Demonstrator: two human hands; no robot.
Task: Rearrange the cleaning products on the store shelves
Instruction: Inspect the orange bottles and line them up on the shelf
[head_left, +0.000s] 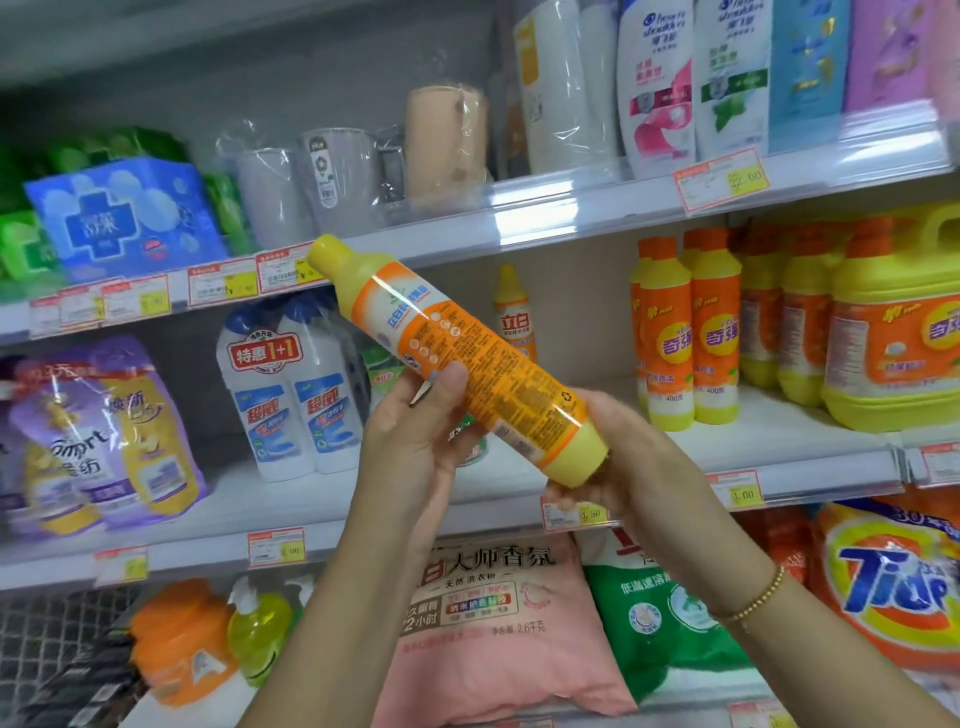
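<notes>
A yellow dish-soap bottle with an orange label (467, 348) lies tilted in front of the middle shelf (519, 499), cap up to the left, back label toward me. My left hand (415, 441) grips its middle, thumb on the label. My right hand (618, 457) holds the bottle's base from below and behind. A matching bottle (511, 312) stands upright deep on the middle shelf. Two white cleaner bottles (291, 389) banded together stand to its left.
Orange-and-yellow dish-soap bottles (685, 332) and a big yellow jug (893, 332) fill the shelf's right side. Purple softener pouches (104, 436) stand at left. Shampoo bottles (691, 83) line the upper shelf. Detergent bags (493, 623) lie below.
</notes>
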